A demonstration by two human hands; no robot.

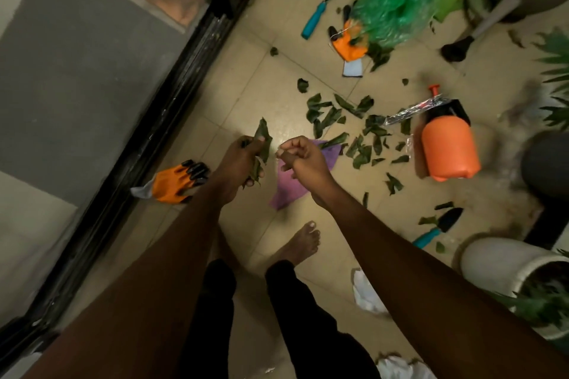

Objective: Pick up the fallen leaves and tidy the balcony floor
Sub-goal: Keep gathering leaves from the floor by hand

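Head view: left hand (243,160) grips bunch of leaves (261,138). Right hand (300,157) curled, nothing visible inside. Many loose leaves (354,129) lie scattered mid-floor (246,71) beside orange sprayer (449,148), more at far edge near green bag (391,0). Judgement: gathering begun, most collecting left.

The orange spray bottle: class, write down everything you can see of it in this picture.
The orange spray bottle looks plastic: a rounded orange body, a black pump head with handle, a red-orange plunger knob at the top. It is on the beige tiled floor, right of the scattered leaves, a shiny wrapper against its head. Nobody holds it.
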